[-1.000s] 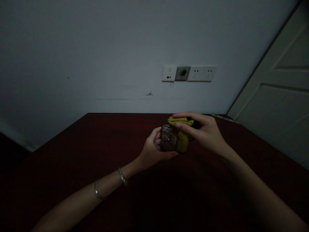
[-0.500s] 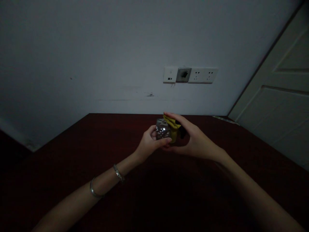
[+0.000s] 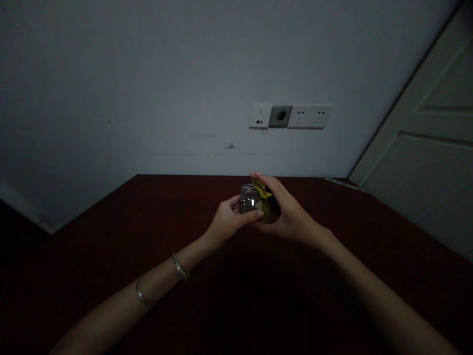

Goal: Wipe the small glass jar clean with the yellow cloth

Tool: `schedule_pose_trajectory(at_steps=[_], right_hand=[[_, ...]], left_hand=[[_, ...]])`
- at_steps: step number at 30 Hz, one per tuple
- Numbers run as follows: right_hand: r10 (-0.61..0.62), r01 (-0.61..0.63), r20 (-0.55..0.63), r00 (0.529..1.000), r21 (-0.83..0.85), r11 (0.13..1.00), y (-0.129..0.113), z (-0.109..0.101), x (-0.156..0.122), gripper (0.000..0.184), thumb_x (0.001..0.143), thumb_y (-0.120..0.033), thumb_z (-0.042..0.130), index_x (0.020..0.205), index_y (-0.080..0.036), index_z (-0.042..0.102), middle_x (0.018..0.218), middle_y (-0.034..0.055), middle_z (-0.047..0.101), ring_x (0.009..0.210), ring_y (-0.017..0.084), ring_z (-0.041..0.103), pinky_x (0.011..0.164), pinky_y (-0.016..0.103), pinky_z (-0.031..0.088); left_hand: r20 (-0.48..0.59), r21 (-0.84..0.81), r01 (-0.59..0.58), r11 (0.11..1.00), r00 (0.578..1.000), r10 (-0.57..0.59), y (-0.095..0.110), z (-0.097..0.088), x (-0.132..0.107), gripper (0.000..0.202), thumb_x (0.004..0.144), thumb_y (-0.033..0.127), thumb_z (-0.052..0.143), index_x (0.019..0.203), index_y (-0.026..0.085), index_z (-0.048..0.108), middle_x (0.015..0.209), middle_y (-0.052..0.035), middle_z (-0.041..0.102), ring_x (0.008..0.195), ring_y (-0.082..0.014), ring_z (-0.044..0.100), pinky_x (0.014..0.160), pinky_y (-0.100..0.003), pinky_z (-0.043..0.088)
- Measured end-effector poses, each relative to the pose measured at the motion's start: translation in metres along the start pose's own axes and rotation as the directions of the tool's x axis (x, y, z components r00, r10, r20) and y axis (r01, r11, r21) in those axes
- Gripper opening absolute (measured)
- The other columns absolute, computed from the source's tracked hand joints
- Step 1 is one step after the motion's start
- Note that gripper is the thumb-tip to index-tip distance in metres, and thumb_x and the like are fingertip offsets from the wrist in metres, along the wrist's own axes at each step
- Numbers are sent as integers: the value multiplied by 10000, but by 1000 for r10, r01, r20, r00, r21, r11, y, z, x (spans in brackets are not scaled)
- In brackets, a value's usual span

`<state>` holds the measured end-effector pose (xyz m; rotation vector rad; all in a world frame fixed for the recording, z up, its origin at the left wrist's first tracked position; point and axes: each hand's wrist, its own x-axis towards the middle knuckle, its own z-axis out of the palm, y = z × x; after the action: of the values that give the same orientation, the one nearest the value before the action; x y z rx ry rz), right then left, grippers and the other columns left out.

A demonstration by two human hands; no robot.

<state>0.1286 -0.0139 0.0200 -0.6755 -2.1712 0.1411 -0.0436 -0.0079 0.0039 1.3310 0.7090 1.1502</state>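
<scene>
In the dim head view, my left hand (image 3: pixel 229 216) is closed on a small, shiny clear-plastic package (image 3: pixel 250 197), its thumb laid along the lower edge. Dark contents show through the plastic, but their kind cannot be made out. Yellow, crumpled material (image 3: pixel 263 189) sits at the package's right end. Around that end curves my right hand (image 3: pixel 291 209), fingers over the top and thumb below, touching the yellow part. Shadow and the fingers hide the far side. Both hands are raised above the dark red tabletop (image 3: pixel 162 212).
A white wall stands behind the table, with a row of sockets (image 3: pixel 308 117) and a grey outlet (image 3: pixel 280 116) on it. A panelled white door (image 3: pixel 436 143) is at the right. A thin printed strip (image 3: pixel 343 184) lies along the table's back right edge.
My right hand has shifted slightly left, closer around the yellow end. The package has turned a little and sits slightly lower. My left hand keeps its grip.
</scene>
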Motion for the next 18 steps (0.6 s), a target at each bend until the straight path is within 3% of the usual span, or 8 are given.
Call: schedule_pose_trajectory(at_steps=[3, 7, 11, 18], right_hand=[[12, -12, -12, 1000, 19, 1000, -2, -1, 1, 999, 680, -186, 736, 1479, -321, 154, 1463, 90, 361, 1340, 300, 370, 1107, 510, 338], [91, -89, -19, 996, 87, 992, -3, -3, 1, 1046, 646, -205, 774, 1477, -339, 153, 1462, 83, 367, 1319, 297, 402, 1097, 506, 349], [200, -182, -71, 977, 200, 963, -3, -2, 1, 1082, 606, -294, 826, 1473, -332, 179, 1448, 89, 393, 1298, 297, 431, 1098, 501, 343], [351, -297, -48, 935, 436, 850, -6, 1, 4, 1112, 580, -264, 832, 1480, -302, 180, 1432, 106, 406, 1239, 294, 497, 1064, 473, 393]], left_hand=[[35, -26, -8, 1000, 999, 9, -3, 0, -1, 478, 583, 318, 827, 967, 115, 629, 1047, -133, 690, 1020, -268, 640, 941, -423, 474], [124, -142, -35, 989, 991, 53, -15, 0, -1, 742, 515, 321, 875, 1152, 123, 550, 1203, -164, 623, 1152, -317, 576, 996, -435, 449], [196, -202, -85, 976, 973, 126, -29, -5, -1, 946, 495, 213, 890, 1314, 163, 418, 1362, -176, 502, 1274, -331, 474, 1051, -434, 415], [114, -162, -156, 974, 978, 175, -39, -7, -2, 1073, 522, 161, 872, 1417, 200, 282, 1423, -170, 434, 1305, -321, 439, 1069, -432, 403]])
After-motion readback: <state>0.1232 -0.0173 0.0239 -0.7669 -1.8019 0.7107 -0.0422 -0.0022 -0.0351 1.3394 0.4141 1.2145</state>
